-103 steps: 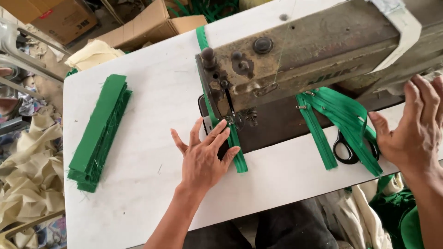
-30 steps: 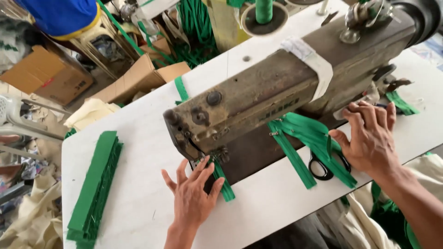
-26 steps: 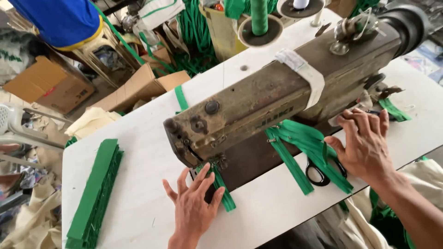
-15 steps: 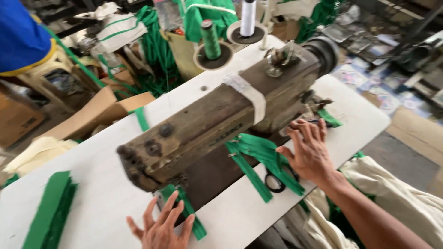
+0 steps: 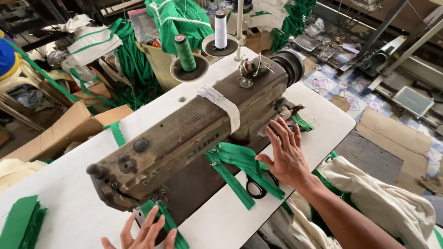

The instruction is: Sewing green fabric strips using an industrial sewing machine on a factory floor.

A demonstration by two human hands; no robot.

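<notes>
- Your left hand (image 5: 146,230) lies flat with the fingers spread, gripping nothing; it presses down on the narrow green fabric strip (image 5: 168,226) just beneath the needle end of the worn brown metal sewing machine (image 5: 194,138). I read that flat press as a way to keep the strip lined up under the foot.
- Your right hand (image 5: 287,157) is also open, fingers fanned and closed on nothing, resting at the side of the machine body. Its palm sits over the bunch of green zipper tapes (image 5: 240,163), which trail away from your thumb towards the machine base, seemingly kept within easy reach.
- Black-handled scissors (image 5: 256,186) lie just below your right palm, partly under the tapes.
- Past your right fingertips, near the handwheel, a short green scrap (image 5: 302,122) lies on the white tabletop (image 5: 64,184).
- Beyond the machine from both hands stand a green thread cone (image 5: 184,50) and a white thread spool (image 5: 220,30).
- Far out from your left hand, at the table edge, sits a stack of folded green pieces (image 5: 20,223).
</notes>
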